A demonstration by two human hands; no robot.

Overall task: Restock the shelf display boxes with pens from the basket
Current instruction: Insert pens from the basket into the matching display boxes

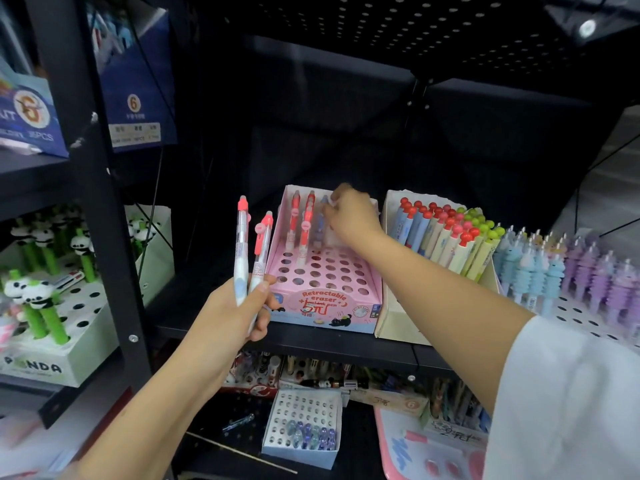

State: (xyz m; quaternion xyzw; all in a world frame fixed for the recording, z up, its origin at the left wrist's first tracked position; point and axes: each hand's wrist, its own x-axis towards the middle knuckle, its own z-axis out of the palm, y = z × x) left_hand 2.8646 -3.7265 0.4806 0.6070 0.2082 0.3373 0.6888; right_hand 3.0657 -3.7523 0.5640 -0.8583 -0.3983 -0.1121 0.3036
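1. While a blue pen (321, 220) is pinched upright by the right hand (349, 216) at the back row of the pink display box (322, 271), its long axis points down toward the holes.
2. Two red-capped pens (249, 251) are gripped upright in the left hand (235, 306), nearer the viewer.
3. "Retractable eraser" is printed on the box; "PANDA" is read on a box at left (34, 367).

You are standing before a black metal shelving unit (104, 216). A dark perforated panel (398, 32) is hanging over the middle shelf (311, 344), and the space behind it is staying in deep shadow. A small lamp (587, 28) is shining at the upper right. A pale floor (609, 188) is showing at the right.
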